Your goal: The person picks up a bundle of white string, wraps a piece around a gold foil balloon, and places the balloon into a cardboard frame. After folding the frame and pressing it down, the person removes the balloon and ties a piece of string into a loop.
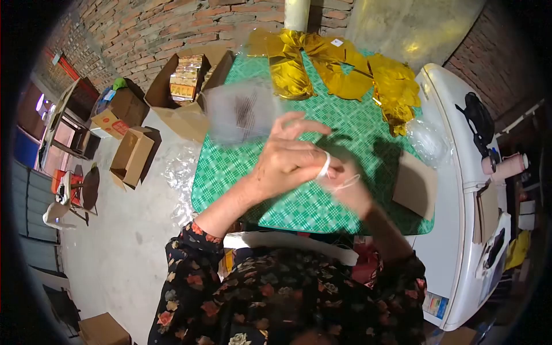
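Note:
Above the near half of the green table, my two hands meet. A thin white band or string point(325, 165) loops around digits where they meet, and a loose loop of it hangs by my right hand. My left hand point(290, 150) is closed at the thumb side on this band, its upper fingers bent and apart. Smeared by motion, my right hand point(352, 192) sits just to the right, its fingers hard to make out. Beyond my left hand, a blurred translucent plastic sheet or bag point(241, 112) with dark thin marks is at the table's left edge.
Gold foil pieces point(336, 69) lie along the far side of the checkered green tablecloth point(305, 210). At the right are a crumpled clear plastic point(426, 141), a brown cardboard piece point(415, 185) and a white appliance point(445, 172). Cardboard boxes point(178, 118) stand at left.

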